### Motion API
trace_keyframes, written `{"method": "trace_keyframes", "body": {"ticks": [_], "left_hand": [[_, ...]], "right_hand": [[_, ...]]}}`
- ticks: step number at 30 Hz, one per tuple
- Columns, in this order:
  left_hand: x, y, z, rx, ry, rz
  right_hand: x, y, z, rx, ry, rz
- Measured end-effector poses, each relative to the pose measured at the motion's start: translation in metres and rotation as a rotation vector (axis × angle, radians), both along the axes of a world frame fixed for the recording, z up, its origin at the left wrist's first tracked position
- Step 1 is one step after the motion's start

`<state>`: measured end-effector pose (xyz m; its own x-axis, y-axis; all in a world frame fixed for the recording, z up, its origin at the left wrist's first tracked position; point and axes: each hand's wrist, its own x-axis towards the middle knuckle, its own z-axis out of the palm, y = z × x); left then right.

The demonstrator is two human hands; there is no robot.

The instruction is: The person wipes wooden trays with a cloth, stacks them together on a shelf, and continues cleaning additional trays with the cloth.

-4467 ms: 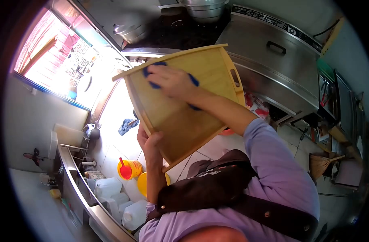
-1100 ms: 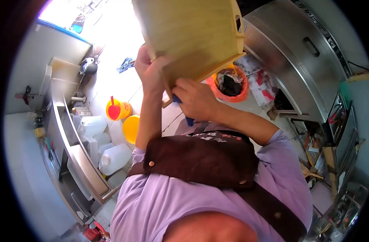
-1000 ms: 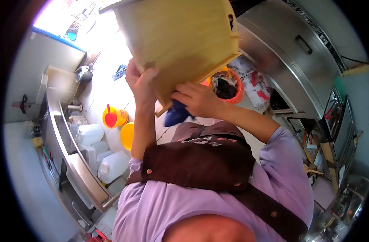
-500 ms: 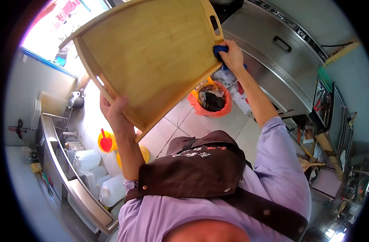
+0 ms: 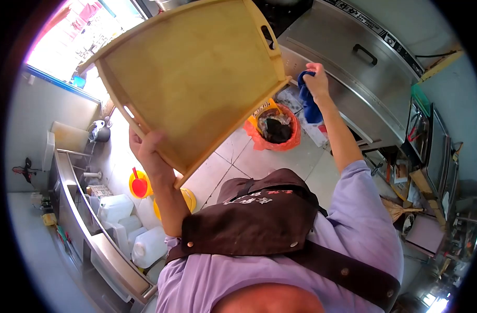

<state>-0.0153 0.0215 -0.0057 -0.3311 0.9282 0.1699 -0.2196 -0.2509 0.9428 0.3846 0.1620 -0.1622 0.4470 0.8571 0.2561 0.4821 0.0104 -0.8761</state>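
Note:
A wooden tray (image 5: 189,78) with raised sides and cut-out handles is held up tilted in front of me. My left hand (image 5: 145,146) grips its near left side below the handle slot, fingers partly hidden behind the wood. Off the tray's right edge, my right hand (image 5: 316,82) is closed around a dark blue cloth (image 5: 309,100) that hangs down from it. A gap separates this hand from the tray.
Beneath the tray, a bin with a red-orange liner (image 5: 285,140) stands on the tiled floor. A stainless steel appliance (image 5: 348,68) fills the upper right. White plastic jugs (image 5: 148,246), a yellow bucket with a red scoop (image 5: 139,185) and a metal counter (image 5: 110,255) are at left.
My right hand has come away from the tray's right edge, moving right and slightly down with the cloth. The tray has shifted slightly left, still in my left hand.

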Motion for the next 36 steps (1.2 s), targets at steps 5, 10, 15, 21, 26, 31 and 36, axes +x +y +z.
{"method": "trace_keyframes", "body": {"ticks": [5,10,15,21,26,31,36], "left_hand": [[0.010,0.000,0.003,-0.006,-0.060,0.008],[0.029,0.001,0.014,-0.013,-0.096,-0.011],[0.037,0.011,0.006,0.011,-0.137,-0.008],[0.023,0.006,0.008,0.033,-0.128,-0.057],[0.005,-0.001,-0.001,-0.015,-0.220,-0.030],[-0.012,-0.001,-0.015,-0.018,-0.306,-0.093],[-0.020,0.002,-0.011,0.009,-0.304,-0.154]], "right_hand": [[-0.032,-0.001,-0.020,-0.067,0.731,-0.021],[-0.081,-0.020,-0.017,0.122,1.085,-0.173],[-0.134,-0.067,-0.005,0.095,1.135,-0.012],[-0.073,-0.028,0.010,0.161,1.074,-0.192],[0.000,-0.020,0.010,0.184,0.962,0.037],[0.021,-0.041,0.070,-0.247,0.480,0.619],[0.029,-0.032,0.077,-0.517,0.284,0.771]]}}
